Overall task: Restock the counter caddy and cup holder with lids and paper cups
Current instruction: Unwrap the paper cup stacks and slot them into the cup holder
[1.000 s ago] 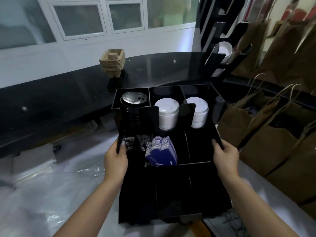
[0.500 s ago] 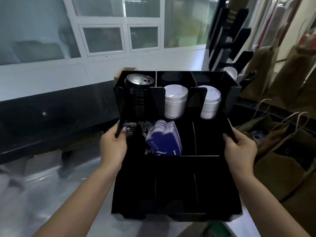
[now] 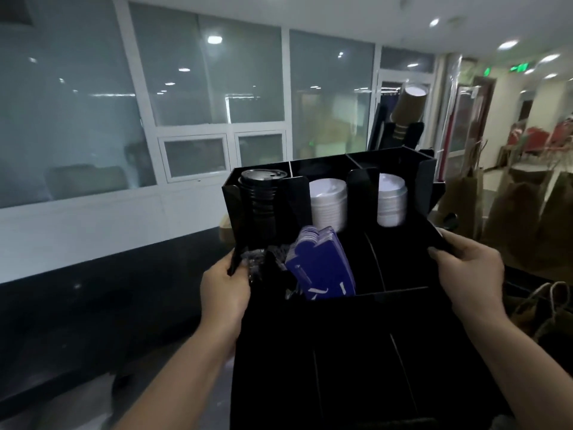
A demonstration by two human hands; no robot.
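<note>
We hold the black counter caddy [image 3: 356, 352] up in front of us, off any surface as far as we can see, with our left hand [image 3: 224, 290] gripping its left wall, thumb hooked over the edge, and our right hand [image 3: 471, 274] clamped the same way on the right wall. Its lid section looks stocked: a stack of black lids [image 3: 262, 193] fills the back left slot, and two stacks of white lids [image 3: 328, 203] sit in the middle and right slots. Blue sleeves [image 3: 322, 268] stand in a middle-row compartment, while the compartments beside them and the front row look bare, though they are dark. We judge the lid part largely done and the caddy still needs setting on the counter. Behind it the cup holder [image 3: 400, 135] carries a stack of brown paper cups [image 3: 409, 100], tilted mouth-up toward us. The caddy's long axis runs away from us, its tall back end farthest, and its open top tips slightly our way.
</note>
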